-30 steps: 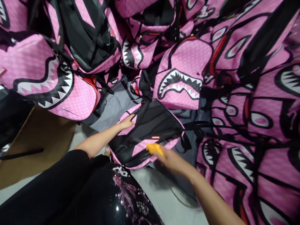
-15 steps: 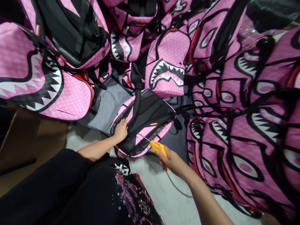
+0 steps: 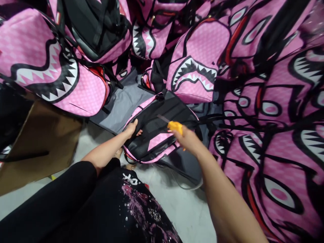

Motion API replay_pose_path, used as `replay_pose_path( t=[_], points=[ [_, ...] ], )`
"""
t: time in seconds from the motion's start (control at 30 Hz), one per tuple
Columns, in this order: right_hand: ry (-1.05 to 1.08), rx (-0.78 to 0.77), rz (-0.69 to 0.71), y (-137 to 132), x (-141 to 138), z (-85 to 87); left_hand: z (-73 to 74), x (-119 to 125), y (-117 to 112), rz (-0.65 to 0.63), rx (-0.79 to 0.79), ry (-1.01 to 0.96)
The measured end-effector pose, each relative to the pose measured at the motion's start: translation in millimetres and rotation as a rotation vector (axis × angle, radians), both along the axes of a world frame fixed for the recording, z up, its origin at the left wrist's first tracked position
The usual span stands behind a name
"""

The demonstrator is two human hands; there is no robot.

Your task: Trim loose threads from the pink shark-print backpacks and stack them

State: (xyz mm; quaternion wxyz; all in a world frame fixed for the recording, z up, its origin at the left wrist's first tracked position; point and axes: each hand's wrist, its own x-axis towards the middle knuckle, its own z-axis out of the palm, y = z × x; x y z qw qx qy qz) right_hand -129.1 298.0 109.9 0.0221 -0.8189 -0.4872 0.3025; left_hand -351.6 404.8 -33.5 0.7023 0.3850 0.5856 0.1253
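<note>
A pink and black backpack (image 3: 167, 101) lies before me with its black back panel and straps facing up. My left hand (image 3: 132, 129) is closed on the black padding or strap along its left side, thumb on top and fingertips showing beyond. In my right hand (image 3: 186, 136) is a yellow-handled corded tool (image 3: 175, 127) with a thin metal shaft, blurred by motion. The shaft points left over the back panel; whether its tip touches the fabric I cannot tell.
Pink shark-mouth backpacks crowd around: one at the left (image 3: 93, 98), one just behind (image 3: 197, 40), and rows at the right (image 3: 273, 189). Grey cloth (image 3: 121, 104) lies under the work. Brown cardboard (image 3: 55, 141) stands at lower left, and a thin cord (image 3: 182, 186) trails over the floor.
My left hand has gone from lying on the strap area to gripping the backpack's left side. The yellow tool has moved up and away from me, over the back panel. The view has shifted.
</note>
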Motion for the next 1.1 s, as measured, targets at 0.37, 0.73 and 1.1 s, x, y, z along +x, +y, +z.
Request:
replay_pose_path(
  t=[0.37, 0.73, 1.1],
  points=[
    [-0.110, -0.063, -0.070, -81, 38, 16.8, 24.0, 2, -112, -0.784, 1.144, 0.405],
    [0.363, -0.136, -0.263, -176, 22, 10.3, 3.0, 14, -109, -0.592, 0.751, 0.211],
    [-0.070, 0.035, -0.155, -141, 31, -13.0, 4.1, 25, -102, -0.380, 0.155, 0.044]
  ],
)
